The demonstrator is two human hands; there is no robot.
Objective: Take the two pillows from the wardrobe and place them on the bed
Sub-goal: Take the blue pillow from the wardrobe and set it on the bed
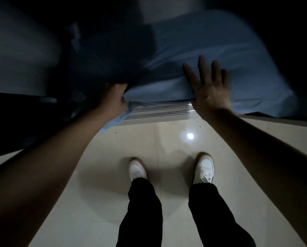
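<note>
A large blue pillow [193, 56] lies in the dark wardrobe opening, its near edge hanging over the sliding-door track [159, 111]. My left hand [113, 98] is shut on the pillow's near left corner, bunching the fabric. My right hand [209, 88] lies flat with fingers spread against the pillow's near edge, gripping nothing. A darker blue mass [110, 56] to the left of the pillow may be a second pillow; it is too dim and blurred to tell. The bed is out of view.
The wardrobe interior is dark. A dark shelf or panel edge [20, 100] runs along the left. Beige floor tiles [113, 175] with a light glare spread below. My feet in white shoes [136, 169] stand close to the track.
</note>
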